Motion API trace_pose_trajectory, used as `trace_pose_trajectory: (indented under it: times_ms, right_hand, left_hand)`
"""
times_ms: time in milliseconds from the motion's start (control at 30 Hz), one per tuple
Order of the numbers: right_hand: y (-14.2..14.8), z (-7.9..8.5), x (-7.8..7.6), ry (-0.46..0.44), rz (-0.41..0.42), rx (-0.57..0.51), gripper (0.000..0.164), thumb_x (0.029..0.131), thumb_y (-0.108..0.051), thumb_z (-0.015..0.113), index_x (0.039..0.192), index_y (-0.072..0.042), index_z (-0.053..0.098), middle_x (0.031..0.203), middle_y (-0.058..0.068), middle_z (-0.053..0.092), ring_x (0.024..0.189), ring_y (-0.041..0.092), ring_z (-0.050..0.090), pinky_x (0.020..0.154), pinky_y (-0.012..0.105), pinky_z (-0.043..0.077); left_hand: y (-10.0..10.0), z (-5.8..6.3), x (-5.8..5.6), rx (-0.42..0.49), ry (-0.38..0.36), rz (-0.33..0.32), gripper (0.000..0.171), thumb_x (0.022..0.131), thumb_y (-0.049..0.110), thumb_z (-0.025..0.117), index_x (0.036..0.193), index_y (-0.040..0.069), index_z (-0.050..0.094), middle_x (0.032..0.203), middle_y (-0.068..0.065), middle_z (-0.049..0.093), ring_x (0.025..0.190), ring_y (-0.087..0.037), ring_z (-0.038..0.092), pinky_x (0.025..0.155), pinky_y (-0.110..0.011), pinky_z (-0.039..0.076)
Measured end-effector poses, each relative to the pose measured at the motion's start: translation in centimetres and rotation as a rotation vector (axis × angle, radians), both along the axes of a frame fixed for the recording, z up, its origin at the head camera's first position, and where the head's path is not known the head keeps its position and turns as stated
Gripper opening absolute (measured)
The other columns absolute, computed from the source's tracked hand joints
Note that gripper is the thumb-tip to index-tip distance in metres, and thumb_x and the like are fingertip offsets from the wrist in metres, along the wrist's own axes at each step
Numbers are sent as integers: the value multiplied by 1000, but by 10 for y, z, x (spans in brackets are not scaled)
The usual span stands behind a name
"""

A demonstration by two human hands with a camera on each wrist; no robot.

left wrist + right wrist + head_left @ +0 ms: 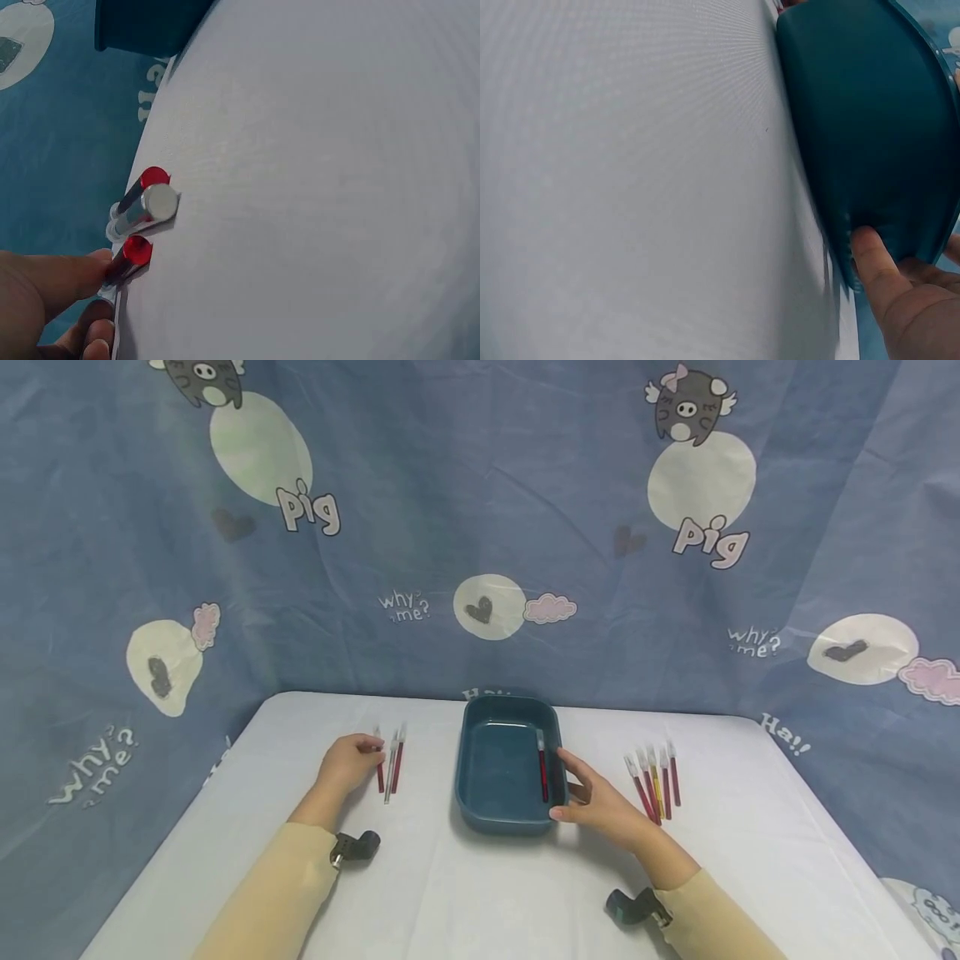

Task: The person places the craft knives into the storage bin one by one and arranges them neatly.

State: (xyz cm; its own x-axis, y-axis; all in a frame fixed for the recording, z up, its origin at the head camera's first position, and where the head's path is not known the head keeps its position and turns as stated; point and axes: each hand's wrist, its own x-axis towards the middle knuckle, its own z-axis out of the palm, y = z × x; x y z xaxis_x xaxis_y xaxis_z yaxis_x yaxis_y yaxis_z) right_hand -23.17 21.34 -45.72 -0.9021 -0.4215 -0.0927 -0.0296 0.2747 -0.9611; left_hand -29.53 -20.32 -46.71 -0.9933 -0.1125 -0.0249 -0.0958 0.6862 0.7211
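My left hand [350, 766] is at the left of the white table, thumb and fingers pinching the leftmost red craft knife [130, 257], which has a clear cap and lies on the cloth. Just right of it lie a silver craft knife [155, 204] and another red craft knife [398, 766], roughly parallel. In the middle stands a dark teal rectangular dish [487, 822]. One red craft knife [543, 774] lies inside along its right wall. My right hand [596, 802] holds the dish's right side, thumb against the near corner and fingers at the rim.
Right of the dish, several capped craft knives [648, 789] lie side by side, mostly red with one yellow. A white cloth covers the table [465, 902]. Behind it hangs a blue patterned curtain [390, 543].
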Motion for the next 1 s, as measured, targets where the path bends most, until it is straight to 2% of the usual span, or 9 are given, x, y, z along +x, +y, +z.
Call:
trace_pose_trajectory:
  times_ms: [367,700,833,1000]
  right_hand:
    - [-1,-1,0,-2,1,-12,99,87,-12,79,162,-17,14,168,12,7,147,50,18,114,58,30]
    - [-2,0,2,-6,11,-17,100,88,-12,79,162,-15,12,167,15,5,147,51,18,114,59,29]
    - [-2,0,2,-8,7,-8,99,88,-13,78,162,-17,13,167,16,6,146,51,19,114,59,29]
    - [-2,0,2,-6,-7,-1,99,88,-12,79,162,-17,14,167,15,7,146,51,20,113,59,30]
  left_hand:
    - [-4,3,4,-43,25,3,28,93,15,69,117,0,70,110,-21,69,109,-40,61,96,-54,48]
    - [-1,7,2,-35,-30,58,27,89,13,72,114,1,72,115,-21,69,116,-41,59,95,-51,49]
    - [-2,6,2,-38,-17,47,28,88,13,73,113,0,72,113,-21,70,114,-40,60,94,-51,49]
    - [-2,5,4,-31,3,42,28,89,13,71,114,0,72,119,-22,68,121,-43,56,99,-53,47]
